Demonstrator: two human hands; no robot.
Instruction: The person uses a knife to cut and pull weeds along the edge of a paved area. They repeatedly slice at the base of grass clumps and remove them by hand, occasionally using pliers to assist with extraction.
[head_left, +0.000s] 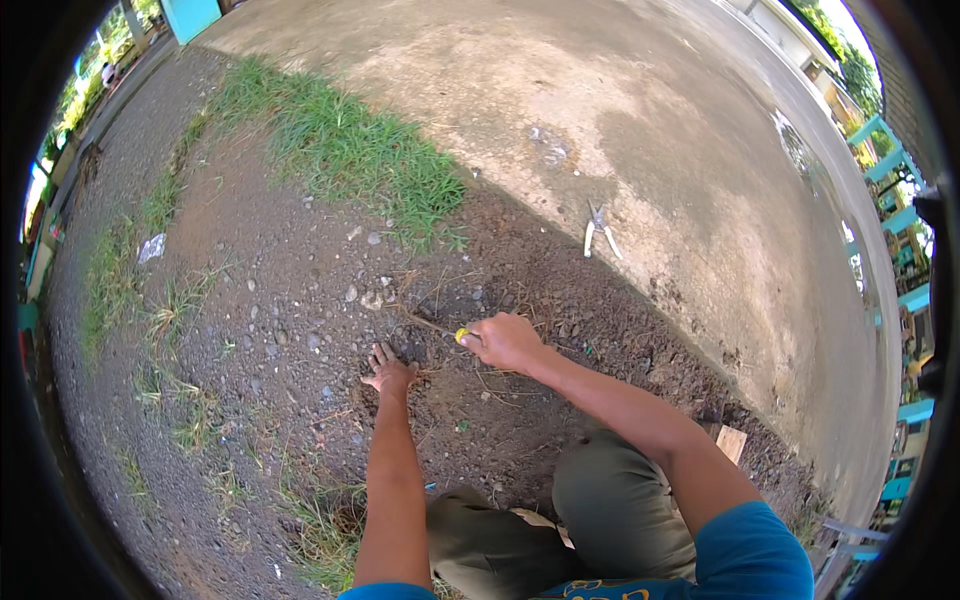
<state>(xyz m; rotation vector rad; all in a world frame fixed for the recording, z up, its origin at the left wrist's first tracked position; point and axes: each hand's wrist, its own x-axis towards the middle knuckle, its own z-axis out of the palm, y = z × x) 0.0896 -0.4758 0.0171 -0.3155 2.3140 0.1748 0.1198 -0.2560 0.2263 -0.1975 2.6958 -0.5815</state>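
My right hand (508, 343) is closed around the yellow handle (461, 334) of a hand tool. Its thin, dirt-coloured metal shaft (429, 322) points left and away over the soil; the exact kind of tool cannot be told. My left hand (390, 372) rests palm down on the dark, stony soil (457, 405), fingers spread, just nearer to me than the tool's tip. Small pale stones (372, 299) and bits of dry root lie beyond the tip.
Pruning shears (600, 231) with white handles lie on the concrete slab (675, 247) to the right. Green grass (352, 150) grows along the slab's edge. A crumpled silvery wrapper (152, 247) lies at left. A piece of wood (730, 444) sits beside my right knee.
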